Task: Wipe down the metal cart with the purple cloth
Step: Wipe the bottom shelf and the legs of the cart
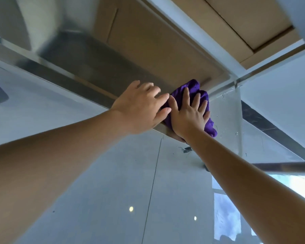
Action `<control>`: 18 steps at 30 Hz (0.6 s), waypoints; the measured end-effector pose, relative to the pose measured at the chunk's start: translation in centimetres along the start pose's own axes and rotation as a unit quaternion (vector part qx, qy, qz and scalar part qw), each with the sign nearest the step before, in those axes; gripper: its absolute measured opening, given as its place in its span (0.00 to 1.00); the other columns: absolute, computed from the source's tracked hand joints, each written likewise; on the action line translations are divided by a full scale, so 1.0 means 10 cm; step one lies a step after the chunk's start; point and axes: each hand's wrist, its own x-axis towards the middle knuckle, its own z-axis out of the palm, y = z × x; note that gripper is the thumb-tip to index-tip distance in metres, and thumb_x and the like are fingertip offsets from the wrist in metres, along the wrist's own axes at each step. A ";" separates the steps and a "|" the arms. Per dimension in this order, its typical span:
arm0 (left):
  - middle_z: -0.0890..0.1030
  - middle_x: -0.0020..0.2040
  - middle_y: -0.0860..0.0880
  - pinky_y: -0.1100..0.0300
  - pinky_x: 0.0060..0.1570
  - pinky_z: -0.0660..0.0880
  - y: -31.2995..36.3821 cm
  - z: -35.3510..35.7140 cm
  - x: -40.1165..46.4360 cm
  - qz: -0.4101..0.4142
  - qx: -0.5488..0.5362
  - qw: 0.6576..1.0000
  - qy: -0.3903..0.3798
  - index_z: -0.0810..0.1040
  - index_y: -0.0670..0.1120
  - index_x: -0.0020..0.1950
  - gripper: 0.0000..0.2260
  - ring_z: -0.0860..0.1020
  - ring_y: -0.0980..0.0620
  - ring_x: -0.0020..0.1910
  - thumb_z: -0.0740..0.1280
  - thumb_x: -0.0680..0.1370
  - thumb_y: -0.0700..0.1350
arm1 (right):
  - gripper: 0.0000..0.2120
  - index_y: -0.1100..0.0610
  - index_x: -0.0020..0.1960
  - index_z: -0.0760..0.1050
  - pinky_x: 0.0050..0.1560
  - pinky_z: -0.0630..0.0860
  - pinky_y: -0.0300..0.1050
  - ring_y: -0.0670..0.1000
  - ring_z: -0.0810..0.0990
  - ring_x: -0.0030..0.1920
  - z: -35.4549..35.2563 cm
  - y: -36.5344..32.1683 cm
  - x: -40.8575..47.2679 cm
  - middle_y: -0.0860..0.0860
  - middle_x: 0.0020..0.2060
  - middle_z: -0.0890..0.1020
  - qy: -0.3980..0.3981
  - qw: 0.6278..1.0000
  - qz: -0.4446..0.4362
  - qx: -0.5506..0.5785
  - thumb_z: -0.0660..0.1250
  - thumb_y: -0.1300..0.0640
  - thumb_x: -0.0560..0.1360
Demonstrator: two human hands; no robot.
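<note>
The metal cart (88, 67) shows as a shiny steel tray with a raised rim, seen at a steep tilt, and both hands are at its near edge close to the right corner. The purple cloth (194, 88) lies bunched over this near rim, just beside the corner where the upright post (234, 103) of the cart goes down; one part of the cloth reaches into the tray and another part hangs over the outer side of the rim. The right hand (188, 115) lies flat on the cloth with the fingers straight and spread wide, the palm pressing the cloth against the rim, so it presses and does not grip. The left hand (141, 106) is just beside it on the same edge, its fingers also straight and a little apart; the thumb touches the side of the cloth, and the other fingers reach over the rim toward the inside of the tray. I cannot tell if the left palm rests on the metal. The inside of the tray reflects brown cabinet panels (148, 37). Under the arms there is a glossy grey tiled floor (113, 191) with small light spots, and a steel bar (289, 167) crosses at the right edge.
</note>
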 end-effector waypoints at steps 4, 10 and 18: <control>0.81 0.52 0.40 0.46 0.51 0.72 0.02 -0.05 0.00 0.002 -0.006 1.000 -0.016 0.79 0.40 0.54 0.25 0.77 0.38 0.54 0.48 0.78 0.53 | 0.34 0.45 0.77 0.44 0.73 0.41 0.58 0.58 0.42 0.76 0.05 0.08 -0.27 0.55 0.77 0.46 0.007 0.999 -0.051 -0.013 0.41 0.33 0.75; 0.72 0.66 0.39 0.42 0.66 0.61 0.31 -0.12 0.06 -0.026 0.100 0.994 -0.043 0.73 0.41 0.64 0.24 0.67 0.41 0.68 0.46 0.80 0.52 | 0.40 0.49 0.76 0.55 0.72 0.47 0.61 0.60 0.50 0.76 0.11 0.23 -0.41 0.56 0.75 0.56 0.069 0.978 -0.197 -0.016 0.38 0.33 0.69; 0.74 0.63 0.34 0.48 0.62 0.70 0.49 0.12 -0.04 -0.041 -0.011 0.999 -0.029 0.72 0.31 0.62 0.32 0.74 0.37 0.62 0.49 0.78 0.58 | 0.38 0.52 0.72 0.66 0.67 0.64 0.61 0.61 0.67 0.70 0.13 0.53 -0.23 0.56 0.68 0.71 0.115 0.938 -0.325 -0.029 0.55 0.33 0.68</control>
